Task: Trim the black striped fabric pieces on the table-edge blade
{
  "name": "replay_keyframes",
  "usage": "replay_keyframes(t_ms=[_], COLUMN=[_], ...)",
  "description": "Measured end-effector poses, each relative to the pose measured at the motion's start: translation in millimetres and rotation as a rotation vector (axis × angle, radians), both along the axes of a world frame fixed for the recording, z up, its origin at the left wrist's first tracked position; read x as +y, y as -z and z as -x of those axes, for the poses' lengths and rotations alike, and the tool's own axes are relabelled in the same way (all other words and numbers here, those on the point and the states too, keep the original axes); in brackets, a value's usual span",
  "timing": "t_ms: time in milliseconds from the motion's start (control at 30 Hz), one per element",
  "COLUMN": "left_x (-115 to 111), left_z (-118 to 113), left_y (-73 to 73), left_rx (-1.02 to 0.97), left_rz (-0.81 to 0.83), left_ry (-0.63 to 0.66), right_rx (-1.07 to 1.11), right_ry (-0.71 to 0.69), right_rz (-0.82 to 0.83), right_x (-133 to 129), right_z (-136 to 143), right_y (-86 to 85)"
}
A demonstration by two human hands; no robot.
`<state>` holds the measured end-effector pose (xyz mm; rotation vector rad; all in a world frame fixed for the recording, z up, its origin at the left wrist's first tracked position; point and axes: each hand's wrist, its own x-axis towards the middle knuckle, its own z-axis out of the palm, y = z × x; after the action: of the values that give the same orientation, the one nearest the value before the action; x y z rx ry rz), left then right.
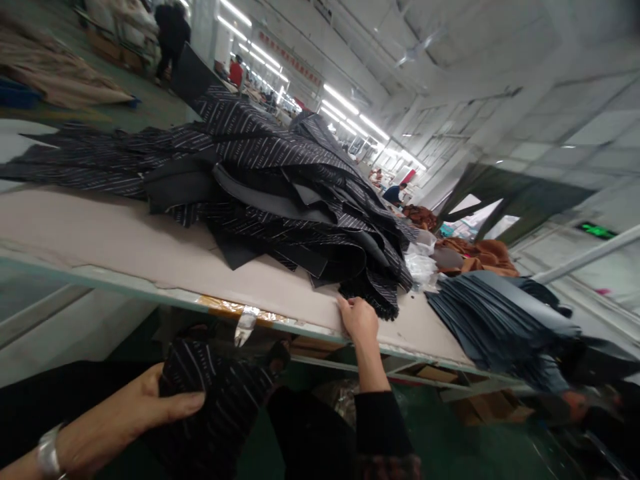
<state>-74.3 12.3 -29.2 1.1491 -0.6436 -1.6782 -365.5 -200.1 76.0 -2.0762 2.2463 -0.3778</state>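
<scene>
At lower left, my left hand (145, 410) pinches a dark striped cloth piece (213, 400) between thumb and fingers; it hangs in front of the table. My right hand (361, 319) is closed at the table's front edge, beside the lower end of a big heap of black striped fabric pieces (270, 153). Its fingertips are bent and touch the dark fringed fabric (373, 300) or lie right by it; what they hold, if anything, is too small to tell. The heap covers much of the pale tabletop (100, 223).
Stacked dark blue-grey pieces (490, 320) lie on the table to the right, behind them brown fabric (480, 253) and clear plastic (421, 260). Tape (245, 323) hangs off the front edge. Cardboard boxes (493, 407) sit below. People stand in the background.
</scene>
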Motion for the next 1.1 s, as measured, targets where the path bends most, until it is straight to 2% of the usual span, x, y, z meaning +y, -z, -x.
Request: replay_keyframes(t_ms=[67, 167, 400, 567, 700, 833, 967, 1100], left_x=[2, 7, 9, 8, 11, 12, 10, 8], left_z=[-4, -8, -10, -13, -14, -16, -17, -15], left_y=[-10.6, -16.5, -8.6, -0.8, 1.2, -1.3, -3.4, -1.1], left_rx=[0.109, 0.16, 0.186, 0.207, 0.206, 0.199, 0.178, 0.169], left_rz=[0.028, 0.034, 0.079, 0.129, 0.12, 0.097, 0.037, 0.091], left_ry=[0.126, 0.253, 0.346, 0.37, 0.359, 0.35, 0.306, 0.358], right_rx=[0.061, 0.128, 0.171, 0.116, -0.039, -0.306, -0.695, -1.029], right_ry=[0.046, 0.072, 0.09, 0.015, -0.081, -0.088, -0.161, -0.24], right_rz=[-0.017, -0.03, -0.024, 0.008, 0.055, 0.076, 0.073, 0.031], right_x=[-11, -15, -33, -32, -13, 15, 53, 95], right_z=[-3, -6, -4, -3, 8, 14, 3, -19], right_y=[10.2, 16.2, 16.9, 15.3, 10.8, 8.9, 9.2, 15.8])
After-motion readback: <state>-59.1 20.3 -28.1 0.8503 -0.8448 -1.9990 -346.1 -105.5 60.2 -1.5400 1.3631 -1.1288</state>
